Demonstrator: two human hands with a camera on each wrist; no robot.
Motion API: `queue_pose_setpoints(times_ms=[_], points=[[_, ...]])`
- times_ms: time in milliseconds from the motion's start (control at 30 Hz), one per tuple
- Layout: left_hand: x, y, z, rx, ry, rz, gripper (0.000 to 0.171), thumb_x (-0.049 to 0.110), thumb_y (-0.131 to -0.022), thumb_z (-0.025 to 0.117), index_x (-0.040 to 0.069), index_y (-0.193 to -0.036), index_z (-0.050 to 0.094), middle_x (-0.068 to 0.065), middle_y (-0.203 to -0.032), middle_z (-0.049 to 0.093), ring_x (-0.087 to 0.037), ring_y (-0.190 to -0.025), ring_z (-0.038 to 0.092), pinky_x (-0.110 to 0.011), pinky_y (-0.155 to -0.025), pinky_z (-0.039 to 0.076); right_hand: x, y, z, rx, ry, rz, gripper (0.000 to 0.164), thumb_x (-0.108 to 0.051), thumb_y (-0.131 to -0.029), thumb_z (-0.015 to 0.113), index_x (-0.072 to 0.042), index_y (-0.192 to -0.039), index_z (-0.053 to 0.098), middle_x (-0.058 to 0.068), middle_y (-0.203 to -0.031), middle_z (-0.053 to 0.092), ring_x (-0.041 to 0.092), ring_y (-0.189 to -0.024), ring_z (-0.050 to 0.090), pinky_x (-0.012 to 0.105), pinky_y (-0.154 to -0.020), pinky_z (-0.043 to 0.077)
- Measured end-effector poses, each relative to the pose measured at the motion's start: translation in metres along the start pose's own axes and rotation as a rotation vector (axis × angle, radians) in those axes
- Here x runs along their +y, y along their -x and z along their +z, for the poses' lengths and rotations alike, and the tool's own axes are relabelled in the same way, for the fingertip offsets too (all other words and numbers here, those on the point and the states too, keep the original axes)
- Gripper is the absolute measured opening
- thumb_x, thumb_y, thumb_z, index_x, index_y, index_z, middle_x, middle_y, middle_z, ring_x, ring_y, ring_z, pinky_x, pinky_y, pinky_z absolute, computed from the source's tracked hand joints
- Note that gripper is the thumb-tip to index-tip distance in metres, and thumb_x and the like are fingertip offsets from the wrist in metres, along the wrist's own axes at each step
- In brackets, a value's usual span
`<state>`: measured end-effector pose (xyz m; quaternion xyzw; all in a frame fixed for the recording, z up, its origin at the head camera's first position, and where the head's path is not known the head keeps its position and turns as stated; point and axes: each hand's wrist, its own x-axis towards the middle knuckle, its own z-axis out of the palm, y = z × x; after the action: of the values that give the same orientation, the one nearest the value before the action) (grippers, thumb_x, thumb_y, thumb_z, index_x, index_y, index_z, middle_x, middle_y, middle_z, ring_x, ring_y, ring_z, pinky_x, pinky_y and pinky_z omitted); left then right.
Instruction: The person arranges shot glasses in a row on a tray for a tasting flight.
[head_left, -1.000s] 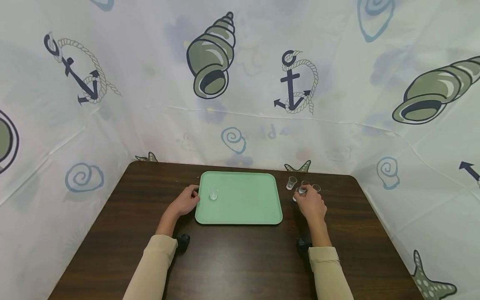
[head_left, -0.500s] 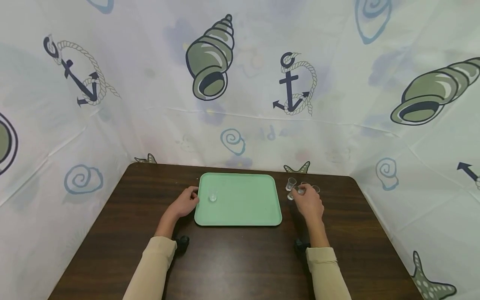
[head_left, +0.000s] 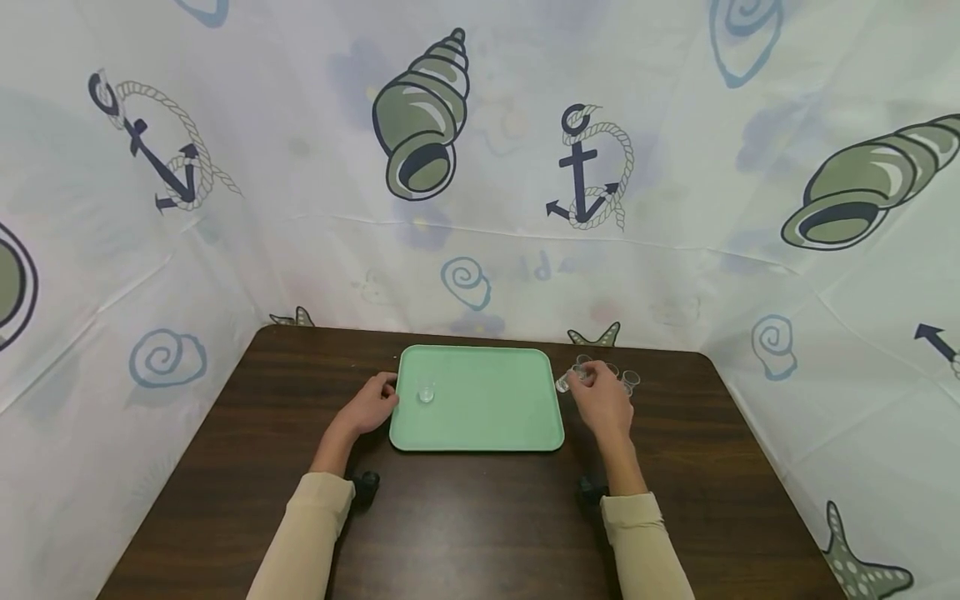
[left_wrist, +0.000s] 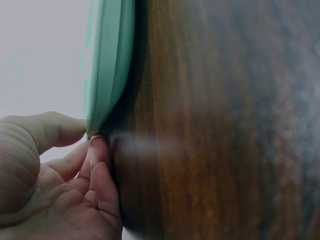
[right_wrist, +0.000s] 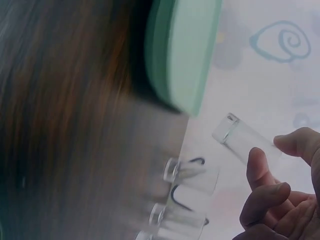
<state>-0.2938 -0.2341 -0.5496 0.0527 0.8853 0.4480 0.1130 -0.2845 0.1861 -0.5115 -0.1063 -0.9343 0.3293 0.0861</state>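
Observation:
A clear shot glass (head_left: 562,383) is pinched between the thumb and fingers of my right hand (head_left: 606,403), near the right rim of a green tray (head_left: 487,404). In the right wrist view this glass (right_wrist: 242,139) hangs tilted, its thick base pointing toward the tray. My left hand (head_left: 367,405) grips the tray's left edge; the left wrist view has its thumb at the rim and its fingers (left_wrist: 102,185) curled under it. Another clear shot glass (head_left: 426,392) stands on the tray's left part.
Several more clear shot glasses, one of them (head_left: 631,380) at the far right, stand on the dark wooden table (head_left: 480,525) behind and beside my right hand. A printed white cloth (head_left: 517,192) hangs around the table's back and sides.
My right hand has moved left toward the tray with the shot glass, lifting it from the group on the table. The left hand and the tray have stayed in place.

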Motion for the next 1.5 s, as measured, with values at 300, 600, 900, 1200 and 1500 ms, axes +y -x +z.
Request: queue_pose_setpoints(times_ms=[300, 600, 900, 1200, 1500], points=[[-0.007, 0.001, 0.001, -0.001, 0.014, 0.015, 0.053, 0.007, -0.11, 0.044, -0.017, -0.156, 0.033, -0.023, -0.116, 0.052, -0.031, -0.1, 0.052, -0.039, -0.082, 0.043, -0.016, 0.007, 0.017, -0.057, -0.269, -0.138, 0.043, -0.037, -0.104, 0.07, -0.007, -0.134, 0.07, 0.008, -0.092, 0.071, 0.028, -0.091, 0.07, 0.037, -0.073, 0.051], [-0.003, -0.003, 0.001, 0.0, 0.009, 0.037, 0.053, 0.008, -0.11, 0.046, -0.016, -0.156, 0.035, -0.024, -0.119, 0.053, -0.031, -0.102, 0.053, -0.041, -0.085, 0.045, -0.028, 0.007, 0.024, -0.083, -0.333, -0.174, 0.042, -0.027, -0.1, 0.076, -0.004, -0.135, 0.07, 0.008, -0.089, 0.07, 0.024, -0.087, 0.066, 0.036, -0.075, 0.05], [-0.003, -0.002, 0.002, 0.003, 0.005, 0.038, 0.053, 0.008, -0.11, 0.046, -0.016, -0.156, 0.035, -0.024, -0.12, 0.051, -0.031, -0.103, 0.051, -0.042, -0.084, 0.044, -0.047, 0.012, 0.039, -0.178, -0.379, -0.28, 0.041, -0.022, -0.1, 0.077, -0.003, -0.136, 0.069, 0.01, -0.086, 0.068, 0.02, -0.072, 0.057, 0.034, -0.065, 0.046], [0.002, 0.002, 0.001, 0.001, 0.008, 0.02, 0.052, 0.009, -0.111, 0.043, -0.015, -0.157, 0.035, -0.023, -0.118, 0.047, -0.032, -0.103, 0.049, -0.043, -0.085, 0.041, -0.064, 0.019, 0.055, -0.271, -0.389, -0.305, 0.045, -0.024, -0.102, 0.075, -0.001, -0.14, 0.066, 0.008, -0.088, 0.069, 0.02, -0.073, 0.056, 0.035, -0.068, 0.047], [-0.001, 0.001, 0.003, 0.003, 0.007, 0.023, 0.052, 0.008, -0.112, 0.043, -0.014, -0.157, 0.034, -0.023, -0.12, 0.047, -0.032, -0.104, 0.049, -0.044, -0.086, 0.041, -0.079, 0.023, 0.073, -0.32, -0.372, -0.324, 0.043, -0.023, -0.101, 0.076, -0.005, -0.139, 0.067, 0.005, -0.087, 0.069, 0.019, -0.072, 0.056, 0.033, -0.067, 0.048]])
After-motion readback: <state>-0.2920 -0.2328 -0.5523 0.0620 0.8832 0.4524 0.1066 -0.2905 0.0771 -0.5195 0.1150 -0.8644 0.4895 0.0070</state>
